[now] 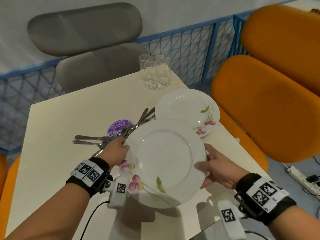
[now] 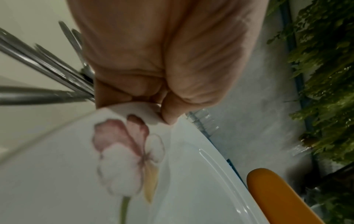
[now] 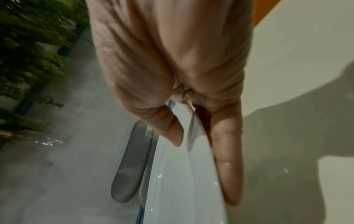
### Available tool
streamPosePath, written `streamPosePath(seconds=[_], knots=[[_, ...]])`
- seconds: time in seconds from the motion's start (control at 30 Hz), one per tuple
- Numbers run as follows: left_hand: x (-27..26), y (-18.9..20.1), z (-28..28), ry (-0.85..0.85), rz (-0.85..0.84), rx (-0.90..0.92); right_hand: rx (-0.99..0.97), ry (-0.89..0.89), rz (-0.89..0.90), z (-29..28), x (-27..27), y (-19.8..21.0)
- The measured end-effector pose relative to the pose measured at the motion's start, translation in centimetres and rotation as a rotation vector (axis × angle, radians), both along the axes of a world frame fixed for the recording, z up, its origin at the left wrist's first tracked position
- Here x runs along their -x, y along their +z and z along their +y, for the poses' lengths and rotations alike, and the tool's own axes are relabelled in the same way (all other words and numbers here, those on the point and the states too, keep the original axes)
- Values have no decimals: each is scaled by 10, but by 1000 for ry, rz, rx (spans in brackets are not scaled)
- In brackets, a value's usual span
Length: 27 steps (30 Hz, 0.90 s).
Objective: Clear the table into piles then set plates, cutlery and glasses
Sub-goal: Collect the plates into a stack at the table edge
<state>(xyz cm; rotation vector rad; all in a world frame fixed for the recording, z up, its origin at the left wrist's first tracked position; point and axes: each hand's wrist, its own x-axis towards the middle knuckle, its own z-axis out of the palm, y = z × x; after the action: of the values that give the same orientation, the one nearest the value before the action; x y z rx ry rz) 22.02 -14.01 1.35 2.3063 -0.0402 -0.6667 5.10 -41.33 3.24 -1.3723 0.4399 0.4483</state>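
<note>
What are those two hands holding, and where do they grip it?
A white flowered plate, held by its rim: the left hand pinches the left edge, the right hand the right edge.

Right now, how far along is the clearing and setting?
Clearing looks done: four glasses grouped at the far corner, cutlery heaped mid-table, a plate stack at the right edge. In hand: the left hand and right hand hold one flowered plate above the table. Left: no place is laid yet; plates, cutlery and glasses all remain.
</note>
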Motion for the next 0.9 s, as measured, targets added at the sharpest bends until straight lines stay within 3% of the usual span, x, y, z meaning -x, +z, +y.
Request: streamPosePath(seconds=[0.17, 0.5, 0.67, 0.9], knots=[[-25, 8, -36, 74, 19, 142, 166, -163, -56, -42, -41, 12], [-70, 14, -99, 217, 254, 353, 632, -419, 14, -132, -149, -10], [-82, 6, -121, 300, 268, 339, 811, -314, 8, -154, -190, -15], [-79, 3, -140, 262, 239, 236, 1060, -40, -49, -167, -229, -5]])
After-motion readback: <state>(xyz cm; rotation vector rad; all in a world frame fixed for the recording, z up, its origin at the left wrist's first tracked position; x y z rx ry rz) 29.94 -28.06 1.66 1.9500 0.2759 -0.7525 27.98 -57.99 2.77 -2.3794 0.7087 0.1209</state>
